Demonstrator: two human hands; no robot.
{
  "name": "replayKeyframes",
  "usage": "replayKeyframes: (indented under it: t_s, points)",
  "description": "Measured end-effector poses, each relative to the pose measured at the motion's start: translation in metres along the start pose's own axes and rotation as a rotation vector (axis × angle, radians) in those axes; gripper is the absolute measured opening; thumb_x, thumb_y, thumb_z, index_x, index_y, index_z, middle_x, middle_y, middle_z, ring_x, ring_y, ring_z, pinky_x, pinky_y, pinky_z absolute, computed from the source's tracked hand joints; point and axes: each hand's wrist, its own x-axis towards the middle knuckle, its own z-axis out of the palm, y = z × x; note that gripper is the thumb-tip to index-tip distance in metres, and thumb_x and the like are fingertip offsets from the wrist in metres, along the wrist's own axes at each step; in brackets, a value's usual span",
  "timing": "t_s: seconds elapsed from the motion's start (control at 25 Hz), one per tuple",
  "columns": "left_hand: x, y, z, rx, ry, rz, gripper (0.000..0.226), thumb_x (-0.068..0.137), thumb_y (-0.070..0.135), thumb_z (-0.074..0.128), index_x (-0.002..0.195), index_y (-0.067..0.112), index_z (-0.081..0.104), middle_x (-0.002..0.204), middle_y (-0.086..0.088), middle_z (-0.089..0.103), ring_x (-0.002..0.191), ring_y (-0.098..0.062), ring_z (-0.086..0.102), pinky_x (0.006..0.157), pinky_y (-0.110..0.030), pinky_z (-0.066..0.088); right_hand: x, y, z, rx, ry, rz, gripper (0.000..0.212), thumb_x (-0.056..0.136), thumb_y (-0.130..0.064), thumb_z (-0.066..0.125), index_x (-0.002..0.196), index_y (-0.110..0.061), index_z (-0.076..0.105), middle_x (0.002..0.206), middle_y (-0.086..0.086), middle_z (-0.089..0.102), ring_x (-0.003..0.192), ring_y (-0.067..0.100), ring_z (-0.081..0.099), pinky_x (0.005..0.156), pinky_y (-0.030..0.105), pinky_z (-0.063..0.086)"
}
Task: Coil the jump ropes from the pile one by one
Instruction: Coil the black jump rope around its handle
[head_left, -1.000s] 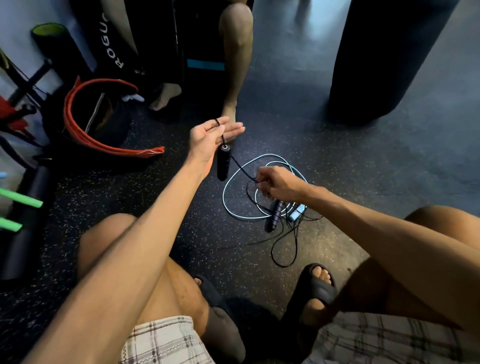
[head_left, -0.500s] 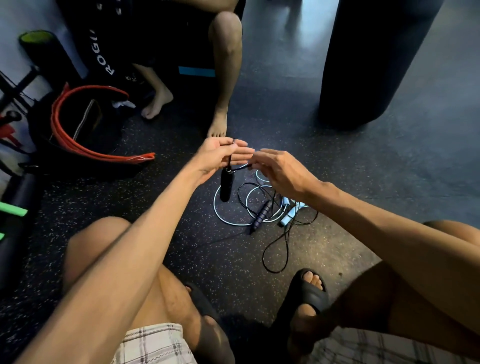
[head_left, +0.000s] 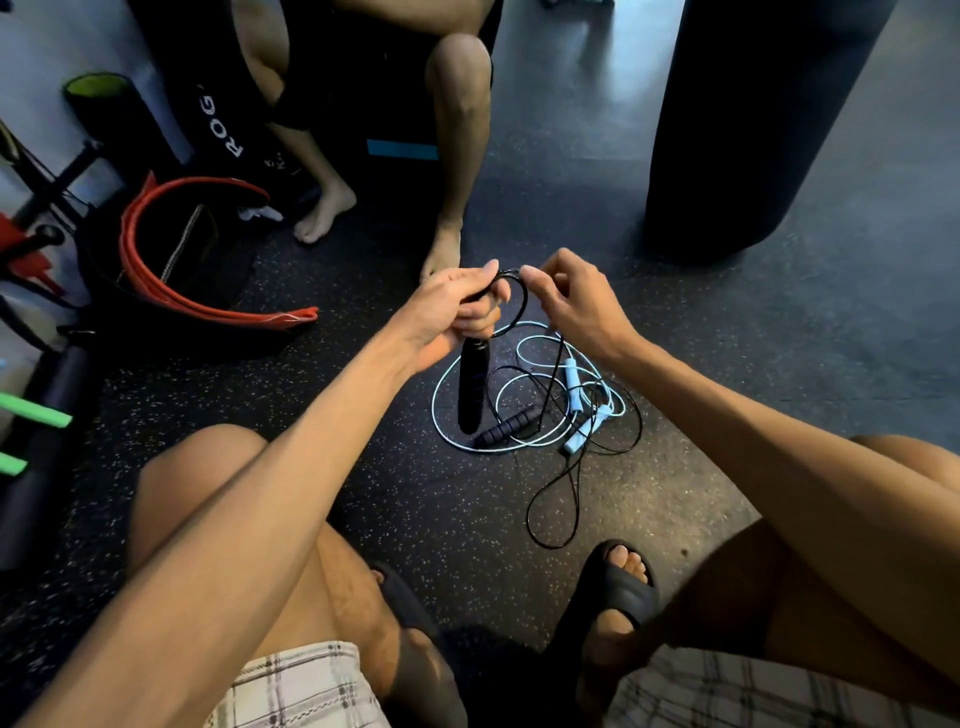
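The rope pile (head_left: 571, 384) lies on the floor (head_left: 779, 364) ahead of the sandal (head_left: 618, 587).

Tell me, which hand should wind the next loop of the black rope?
Probably the right hand. Its fingers pinch the thin black cord jump rope next to the small loop, with slack trailing to the floor. The left hand is busy gripping that loop above the dangling long black handle.

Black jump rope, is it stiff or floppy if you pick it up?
Probably floppy: the black jump rope bends into a small loop between the left hand and right hand. Its handle hangs straight down, so it likely swings. The thin cord looks light and apt to tangle.
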Motion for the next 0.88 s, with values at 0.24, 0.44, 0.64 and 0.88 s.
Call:
replayKeyframes:
  t_s: [0.24,0.44,0.64,0.88]
  points:
    - [-0.006,0.009,-0.007,-0.29,0.15,0.082,0.029,0.103,0.018,0.04,0.093,0.0,0.06,0.058,-0.002,0.049,0.051,-0.012,0.043,0.057,-0.025,0.036,-0.012,0.031,0.025,0.175,-0.428,0.364,0.053,0.101,-0.05,0.035,0.091,-0.004,0.058,0.083,0.025,0.072,0.078,0.036,0.072,0.073,0.039,0.052]
    - [-0.003,0.004,-0.011,-0.34,0.215,0.222,0.028,0.104,0.011,0.036,0.105,-0.004,0.059,0.093,-0.016,0.073,0.09,-0.029,0.071,0.085,-0.035,0.056,-0.026,0.056,0.036,-0.119,-0.62,0.285,0.017,0.093,-0.023,0.065,0.08,-0.013,0.059,0.092,0.012,0.076,0.086,0.027,0.072,0.075,0.034,0.056]
    - [0.005,-0.004,-0.023,-0.144,0.388,0.328,0.029,0.103,0.01,0.04,0.109,-0.012,0.057,0.102,-0.028,0.069,0.098,-0.041,0.069,0.096,-0.05,0.051,-0.026,0.051,0.039,-0.164,-0.547,0.165,0.02,0.091,-0.009,0.064,0.072,-0.012,0.058,0.071,0.008,0.073,0.061,0.018,0.066,0.059,0.029,0.051]
    - [0.009,-0.012,-0.027,0.412,0.505,0.326,0.028,0.1,0.011,0.047,0.099,-0.011,0.063,0.086,-0.021,0.073,0.077,-0.029,0.074,0.074,-0.044,0.06,-0.018,0.017,0.031,-0.204,-0.424,-0.061,0.017,0.092,-0.003,0.052,0.078,-0.005,0.061,0.062,-0.002,0.064,0.048,0.001,0.053,0.053,0.019,0.045]
